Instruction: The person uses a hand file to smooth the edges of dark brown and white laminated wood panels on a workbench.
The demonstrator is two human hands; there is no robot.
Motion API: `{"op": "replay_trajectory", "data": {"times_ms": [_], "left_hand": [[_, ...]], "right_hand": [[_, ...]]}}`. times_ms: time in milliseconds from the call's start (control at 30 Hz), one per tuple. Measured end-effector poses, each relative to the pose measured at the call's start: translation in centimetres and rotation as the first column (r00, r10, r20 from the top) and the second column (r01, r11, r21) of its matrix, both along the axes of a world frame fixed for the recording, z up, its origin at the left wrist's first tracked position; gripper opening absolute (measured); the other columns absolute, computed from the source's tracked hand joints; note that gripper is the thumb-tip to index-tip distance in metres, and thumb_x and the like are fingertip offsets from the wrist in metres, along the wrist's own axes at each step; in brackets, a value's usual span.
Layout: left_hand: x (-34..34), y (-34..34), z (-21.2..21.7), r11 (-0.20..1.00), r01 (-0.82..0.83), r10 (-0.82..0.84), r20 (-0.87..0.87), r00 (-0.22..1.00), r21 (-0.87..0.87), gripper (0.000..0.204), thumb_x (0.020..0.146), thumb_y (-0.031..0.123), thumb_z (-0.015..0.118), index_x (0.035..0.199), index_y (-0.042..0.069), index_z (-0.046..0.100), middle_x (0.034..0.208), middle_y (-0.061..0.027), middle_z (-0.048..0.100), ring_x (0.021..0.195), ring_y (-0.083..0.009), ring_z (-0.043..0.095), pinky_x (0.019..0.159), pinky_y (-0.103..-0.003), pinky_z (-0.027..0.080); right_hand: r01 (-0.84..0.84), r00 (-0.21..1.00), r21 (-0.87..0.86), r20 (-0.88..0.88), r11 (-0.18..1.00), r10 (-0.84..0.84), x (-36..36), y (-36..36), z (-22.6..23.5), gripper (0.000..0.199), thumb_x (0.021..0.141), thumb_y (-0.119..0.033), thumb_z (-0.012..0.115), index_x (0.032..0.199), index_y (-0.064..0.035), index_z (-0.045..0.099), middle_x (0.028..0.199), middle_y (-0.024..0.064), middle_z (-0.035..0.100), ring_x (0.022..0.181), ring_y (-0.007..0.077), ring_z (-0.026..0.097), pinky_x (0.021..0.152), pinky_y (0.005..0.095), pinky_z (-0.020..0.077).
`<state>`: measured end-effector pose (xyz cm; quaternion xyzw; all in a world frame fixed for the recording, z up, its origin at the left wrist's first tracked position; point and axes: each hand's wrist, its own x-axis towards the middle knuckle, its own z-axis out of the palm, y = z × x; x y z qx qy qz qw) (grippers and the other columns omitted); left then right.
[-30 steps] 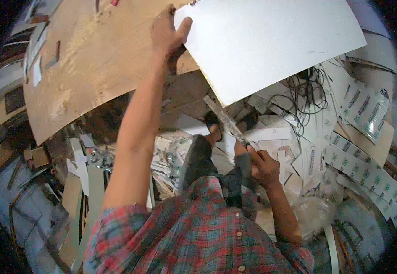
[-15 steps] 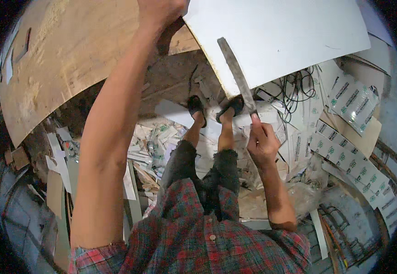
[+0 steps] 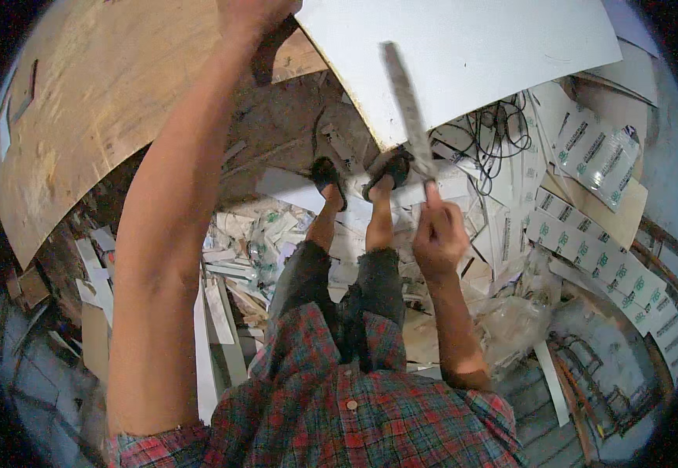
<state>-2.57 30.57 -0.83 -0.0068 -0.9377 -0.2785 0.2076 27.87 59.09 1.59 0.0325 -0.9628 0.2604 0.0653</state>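
My right hand (image 3: 442, 238) is closed around the lower end of a long, flat grey file (image 3: 407, 101), with one finger stretched along it. The file points away from me across the near edge of a large white board (image 3: 502, 47); motion smears it a little, and I cannot tell whether it touches the board. At the board's left edge, my left hand (image 3: 257, 14) is closed, its fingers partly cut off by the top of the picture. It appears to grip that edge. The board's near corner sits just above my feet.
A large brown plywood sheet (image 3: 120, 86) spreads over the upper left. Tangled black cable (image 3: 502, 144) lies under the board's right side. Offcuts and scraps (image 3: 237, 242) litter the floor around my feet. Printed white sheets (image 3: 604, 261) and crumpled clear plastic (image 3: 514, 312) lie at right.
The file and right hand have shifted slightly away and left, with the file now more upright in the picture. The whole view has slid a little; my left hand stays at the board's edge.
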Motion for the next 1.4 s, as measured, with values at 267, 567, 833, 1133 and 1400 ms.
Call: {"op": "replay_trajectory", "data": {"times_ms": [267,567,833,1133,1400], "left_hand": [[-0.7,0.0,-0.2,1.0,0.026,-0.026,-0.036,0.999,0.0,0.039,0.088,0.028,0.069,0.121,0.008,0.065,0.107,-0.0248,0.063,0.103,-0.0437,0.058,0.092,-0.053,0.044],[-0.8,-0.3,-1.2,0.999,0.036,-0.039,-0.075,0.996,-0.032,0.041,0.087,0.031,0.07,0.121,0.009,0.064,0.107,-0.0244,0.063,0.104,-0.0433,0.057,0.09,-0.054,0.044],[-0.8,-0.6,-1.5,0.998,0.01,-0.016,-0.113,0.993,-0.057,0.042,0.087,0.03,0.071,0.122,0.008,0.065,0.108,-0.0239,0.063,0.105,-0.0432,0.058,0.09,-0.053,0.045],[-0.5,-0.7,-0.8,1.0,0.019,-0.019,-0.047,0.999,-0.01,0.04,0.087,0.028,0.071,0.12,0.008,0.066,0.108,-0.0238,0.063,0.105,-0.0423,0.058,0.091,-0.052,0.045],[-0.9,-0.1,-0.9,1.0,0.002,-0.002,-0.025,1.0,0.009,0.044,0.086,0.03,0.072,0.122,0.006,0.066,0.108,-0.0221,0.064,0.105,-0.0411,0.059,0.091,-0.05,0.047]], "right_hand": [[0.026,1.0,-0.089,0.006,0.996,-0.026,-1.5,-4.4,-0.7,0.038,0.091,0.002,0.066,0.129,-0.0039,0.069,0.083,0.0104,0.066,0.075,0.0248,0.066,0.064,0.0354,0.0536],[0.056,0.998,-0.122,-0.027,0.991,-0.06,0.2,-4.8,-1.8,0.037,0.093,-0.003,0.069,0.13,-0.004,0.069,0.082,0.0119,0.063,0.062,0.0194,0.056,0.055,0.0307,0.0468],[0.122,0.992,-0.107,-0.002,0.987,-0.123,1.4,-3.7,-0.7,0.037,0.094,-0.005,0.067,0.131,-0.0054,0.068,0.08,0.0099,0.063,0.064,0.0191,0.059,0.058,0.0308,0.0493],[0.238,0.969,-0.194,0.113,0.952,-0.219,1.4,-4.1,-0.9,0.044,0.089,-0.006,0.067,0.133,-0.0131,0.067,0.097,0.0101,0.07,0.075,0.0273,0.067,0.064,0.0401,0.056],[0.104,0.994,-0.308,0.052,0.946,-0.092,-1.6,-7.2,-1.1,0.041,0.088,0.0,0.07,0.128,-0.0096,0.07,0.084,0.0088,0.065,0.067,0.022,0.06,0.062,0.0329,0.0506]]}}
